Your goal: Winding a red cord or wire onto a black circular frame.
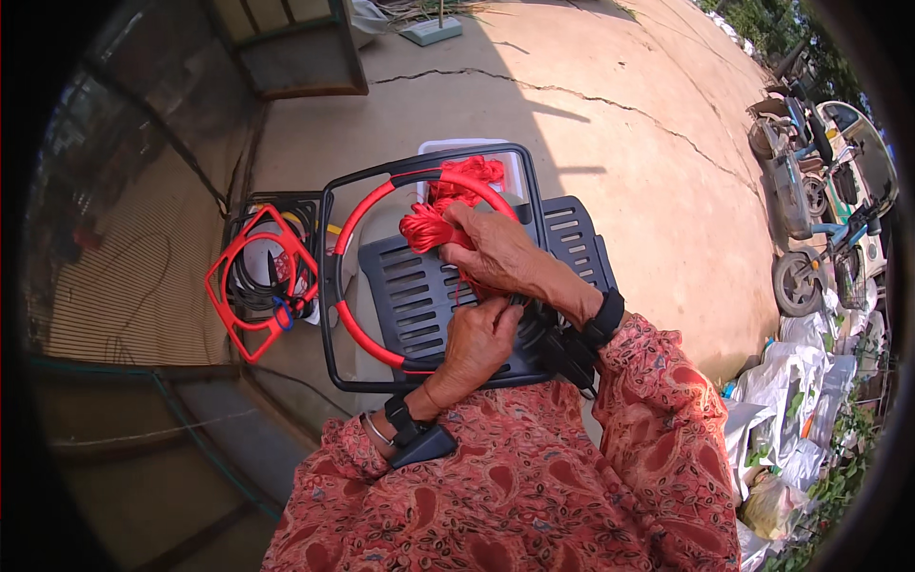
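Note:
A black rounded-square frame (326, 286) lies across my lap, with a ring (357, 334) inside it, largely wrapped in red and black in parts. My right hand (505, 250) is closed around a looped bundle of red cord (425, 229) over the ring's upper right. Lower down, my left hand (474, 343) pinches its fingers together at the ring's lower right; what they grip is hidden. Behind the bundle, more red cord (477, 170) lies at a white plastic container (448, 146). Below the frame is a dark slotted plastic panel (376, 262).
At left, a red diamond-shaped frame (225, 303) rests on dark frames and cable. Ribbed panelling (143, 296) borders that side. Cracked concrete (658, 191) stretches ahead. Parked two-wheelers (810, 238) and white plastic sacks (791, 381) line the right. A pale green-based device (432, 32) stands far off.

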Demonstrator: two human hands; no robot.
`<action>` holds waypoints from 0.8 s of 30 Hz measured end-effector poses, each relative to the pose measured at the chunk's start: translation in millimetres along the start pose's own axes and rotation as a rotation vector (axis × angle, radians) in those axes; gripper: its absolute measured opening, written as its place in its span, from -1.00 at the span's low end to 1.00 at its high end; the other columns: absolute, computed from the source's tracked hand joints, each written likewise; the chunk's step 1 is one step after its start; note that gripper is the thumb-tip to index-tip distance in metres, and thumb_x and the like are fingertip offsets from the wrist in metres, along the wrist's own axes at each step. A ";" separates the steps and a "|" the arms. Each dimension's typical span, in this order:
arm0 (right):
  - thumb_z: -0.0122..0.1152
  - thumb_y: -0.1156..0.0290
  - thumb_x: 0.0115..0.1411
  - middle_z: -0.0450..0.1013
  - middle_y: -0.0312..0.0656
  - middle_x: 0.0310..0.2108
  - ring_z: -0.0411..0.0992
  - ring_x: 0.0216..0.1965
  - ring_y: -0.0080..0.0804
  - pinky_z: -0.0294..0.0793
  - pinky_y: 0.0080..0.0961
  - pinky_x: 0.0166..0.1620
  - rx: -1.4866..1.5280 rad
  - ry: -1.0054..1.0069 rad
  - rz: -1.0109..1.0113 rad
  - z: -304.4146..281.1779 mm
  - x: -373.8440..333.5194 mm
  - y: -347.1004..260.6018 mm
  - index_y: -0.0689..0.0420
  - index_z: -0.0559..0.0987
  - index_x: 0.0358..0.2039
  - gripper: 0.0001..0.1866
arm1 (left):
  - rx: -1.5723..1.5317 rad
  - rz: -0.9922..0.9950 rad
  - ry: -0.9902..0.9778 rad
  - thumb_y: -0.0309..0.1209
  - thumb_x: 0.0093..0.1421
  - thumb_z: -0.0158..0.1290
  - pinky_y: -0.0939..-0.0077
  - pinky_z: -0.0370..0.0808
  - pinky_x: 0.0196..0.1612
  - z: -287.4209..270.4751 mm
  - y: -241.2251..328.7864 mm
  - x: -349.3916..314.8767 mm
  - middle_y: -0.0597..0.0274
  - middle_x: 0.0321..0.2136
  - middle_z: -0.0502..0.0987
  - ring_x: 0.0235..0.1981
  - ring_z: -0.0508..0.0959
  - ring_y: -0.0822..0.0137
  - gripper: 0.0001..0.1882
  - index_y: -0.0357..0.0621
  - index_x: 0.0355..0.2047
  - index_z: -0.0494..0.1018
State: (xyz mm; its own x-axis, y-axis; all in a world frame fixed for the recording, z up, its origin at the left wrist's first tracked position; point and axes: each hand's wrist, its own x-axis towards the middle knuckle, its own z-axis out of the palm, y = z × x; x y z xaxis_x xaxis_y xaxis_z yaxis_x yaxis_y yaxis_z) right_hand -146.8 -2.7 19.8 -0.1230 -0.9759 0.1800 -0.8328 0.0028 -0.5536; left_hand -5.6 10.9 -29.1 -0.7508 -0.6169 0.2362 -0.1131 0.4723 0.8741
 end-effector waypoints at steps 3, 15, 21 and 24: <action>0.15 0.30 0.25 0.43 -0.19 -0.36 0.43 -0.37 -0.52 0.44 -0.53 -0.29 0.771 0.062 0.193 -31.0 5.8 -17.2 0.22 0.39 -0.10 -0.69 | -0.002 -0.023 -0.002 -0.39 0.17 0.12 0.35 0.27 -0.60 -0.7 -0.7 -0.5 -0.03 -0.72 0.36 -0.74 0.33 0.22 -0.77 -0.32 -0.52 0.45; 0.15 0.12 0.24 0.15 -0.41 -0.66 0.05 -0.75 -0.71 0.06 -0.73 -0.72 1.204 0.452 0.544 -146.1 -146.3 -81.4 0.29 0.38 -0.10 -0.54 | -0.499 -0.506 -0.210 -0.34 0.29 -0.01 0.63 0.21 -0.81 -18.1 -1.9 25.2 0.29 -0.75 0.43 -0.85 0.33 0.53 -0.72 -0.31 -0.46 0.48; 0.13 0.19 0.25 0.35 -0.42 -0.53 0.25 -0.54 -0.74 0.23 -0.71 -0.47 0.739 0.316 0.846 -128.4 -190.7 -44.1 0.16 0.49 -0.07 -0.65 | -0.770 -0.683 -0.248 -0.27 0.32 -0.05 0.60 0.24 -0.82 -28.0 6.6 28.0 0.17 -0.72 0.46 -0.85 0.36 0.45 -0.69 -0.26 -0.43 0.48; 0.06 0.30 0.28 0.35 -0.41 -0.49 0.27 -0.50 -0.72 0.28 -0.70 -0.43 0.668 0.392 0.869 -122.1 -187.4 -45.6 0.16 0.47 -0.07 -0.72 | -0.720 -0.703 -0.310 -0.27 0.31 -0.06 0.59 0.26 -0.82 -25.3 3.8 33.3 0.13 -0.71 0.47 -0.85 0.37 0.41 -0.68 -0.28 -0.44 0.47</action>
State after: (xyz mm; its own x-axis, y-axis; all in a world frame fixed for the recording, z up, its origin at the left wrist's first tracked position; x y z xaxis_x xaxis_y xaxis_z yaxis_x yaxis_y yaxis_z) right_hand -151.7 206.7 110.5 -0.7687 -0.5667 -0.2965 0.0506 0.4083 -0.9115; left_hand -14.5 -23.8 -7.3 -0.8112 -0.3710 -0.4521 -0.2507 -0.4778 0.8419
